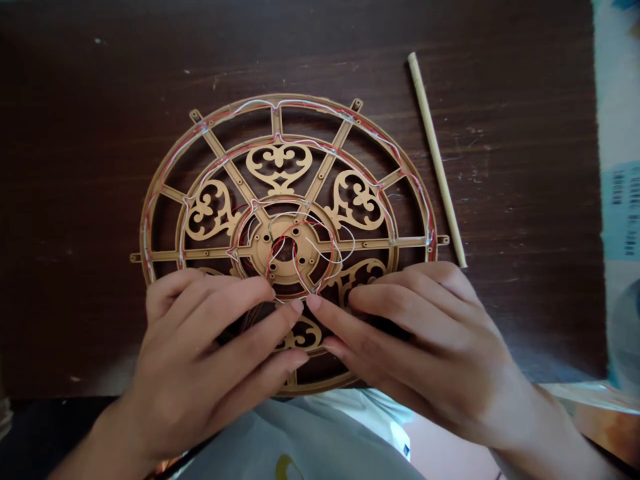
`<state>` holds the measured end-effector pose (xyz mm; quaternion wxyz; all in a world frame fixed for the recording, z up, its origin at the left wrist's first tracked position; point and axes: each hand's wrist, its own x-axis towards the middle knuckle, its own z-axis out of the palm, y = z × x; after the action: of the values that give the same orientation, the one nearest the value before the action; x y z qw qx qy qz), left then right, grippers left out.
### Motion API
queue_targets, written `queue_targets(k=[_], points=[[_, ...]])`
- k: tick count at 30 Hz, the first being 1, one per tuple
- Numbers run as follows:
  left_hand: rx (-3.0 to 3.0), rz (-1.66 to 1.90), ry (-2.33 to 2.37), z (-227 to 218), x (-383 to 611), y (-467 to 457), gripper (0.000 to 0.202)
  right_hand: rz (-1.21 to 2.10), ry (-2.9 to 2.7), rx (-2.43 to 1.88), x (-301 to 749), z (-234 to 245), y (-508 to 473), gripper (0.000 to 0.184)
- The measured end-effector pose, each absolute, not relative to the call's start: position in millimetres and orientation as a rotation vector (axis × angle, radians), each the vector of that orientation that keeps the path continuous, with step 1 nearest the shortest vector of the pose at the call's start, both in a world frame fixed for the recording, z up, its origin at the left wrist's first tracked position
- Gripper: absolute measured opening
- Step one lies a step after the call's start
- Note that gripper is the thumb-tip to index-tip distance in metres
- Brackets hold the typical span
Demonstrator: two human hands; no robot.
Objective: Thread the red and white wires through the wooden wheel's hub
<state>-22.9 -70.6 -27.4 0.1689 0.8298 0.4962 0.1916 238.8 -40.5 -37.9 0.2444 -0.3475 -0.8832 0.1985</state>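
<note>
A round tan wooden wheel frame (280,160) with spokes and heart-shaped scrollwork lies flat on the dark wooden table (75,133). Thin red and white wires (310,267) run along its rings and loop round the hub. My left hand (210,360) and my right hand (430,340) rest on the near part of the frame, fingers stretched toward each other. Their fingertips meet just below the hub, pressing on the wires and the wood there. Both hands cover the frame's lower spokes.
A pale wooden stick (436,157) lies on the table right of the frame, slanting away from me. Light paper or packaging (617,187) sits at the table's right edge. Light fabric (320,433) is below the near table edge.
</note>
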Motion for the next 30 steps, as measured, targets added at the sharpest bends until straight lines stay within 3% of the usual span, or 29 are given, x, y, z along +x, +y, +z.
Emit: queue_targets(k=[7,15,30], points=[[2.427,0.540,1.373,-25.7,-25.5,-68.4,0.015,0.476,-2.444,-0.912,238.9,-40.8,-41.7,0.019],[2.428,0.506,1.403,-28.7,-27.3,-71.0,0.025,0.465,-2.448,-0.901,238.6,-40.8,-41.9,0.019],[2.464,0.457,1.320,-25.7,-19.7,-63.9,0.017,0.510,-2.464,-0.864,240.0,-39.6,-42.0,0.030]])
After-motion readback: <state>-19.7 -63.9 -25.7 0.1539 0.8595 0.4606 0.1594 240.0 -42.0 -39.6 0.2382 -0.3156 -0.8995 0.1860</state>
